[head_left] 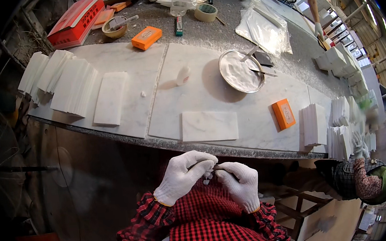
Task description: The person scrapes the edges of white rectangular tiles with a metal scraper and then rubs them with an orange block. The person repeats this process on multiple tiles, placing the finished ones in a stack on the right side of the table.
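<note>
My left hand (184,173), in a white knit glove, is closed in a pinch in front of the table edge. Small white lumps (206,181) show at its fingertips; whether they are putty or stone I cannot tell. Against it, my right hand (241,183), gloved alike, pinches a thin dark piece mostly hidden by the fingers. Just beyond both hands a white marble tile (209,125) lies flat near the table's front edge. A metal bowl of white paste (241,71) stands farther back, with two flat-bladed tools in it.
Stacked white tiles (74,87) stand at left beside a single tile (111,99); more stacks (314,125) are at right. Orange boxes (284,114), a small white bottle (182,75), a tape roll (206,13) and a red carton (76,21) occupy the table. Co-workers (370,177) are at right and far right.
</note>
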`<state>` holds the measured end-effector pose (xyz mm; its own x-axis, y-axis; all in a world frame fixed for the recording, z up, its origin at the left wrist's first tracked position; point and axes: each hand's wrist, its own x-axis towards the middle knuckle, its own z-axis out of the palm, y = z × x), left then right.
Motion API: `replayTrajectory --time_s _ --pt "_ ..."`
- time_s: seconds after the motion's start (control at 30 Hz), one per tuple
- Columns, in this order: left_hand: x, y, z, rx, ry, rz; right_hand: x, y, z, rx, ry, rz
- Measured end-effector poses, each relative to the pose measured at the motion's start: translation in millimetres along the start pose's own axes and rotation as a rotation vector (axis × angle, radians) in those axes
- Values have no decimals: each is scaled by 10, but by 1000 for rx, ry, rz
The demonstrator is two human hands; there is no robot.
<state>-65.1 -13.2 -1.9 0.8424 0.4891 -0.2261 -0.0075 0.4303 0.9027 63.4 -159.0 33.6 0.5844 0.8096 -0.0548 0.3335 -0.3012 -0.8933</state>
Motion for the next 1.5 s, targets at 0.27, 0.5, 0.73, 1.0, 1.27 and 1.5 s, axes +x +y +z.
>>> replayTrajectory --time_s 0.27,0.5,0.73,1.0,1.27,1.5 --pt "43 -22 38 116 198 5 345 40 -104 365 220 320" --pt "328 146 -416 1104 339 720 905 269 -221 -191 259 -49" --pt "718 183 -560 1263 133 671 1077 321 -193 -285 116 -68" --pt "851 146 -503 1265 107 508 1158 303 -169 -432 46 -190" --pt "788 141 -455 1320 244 527 1126 267 -71 -683 73 -184" --pt "803 60 -518 1284 225 544 1109 183 48 -700 79 -116"
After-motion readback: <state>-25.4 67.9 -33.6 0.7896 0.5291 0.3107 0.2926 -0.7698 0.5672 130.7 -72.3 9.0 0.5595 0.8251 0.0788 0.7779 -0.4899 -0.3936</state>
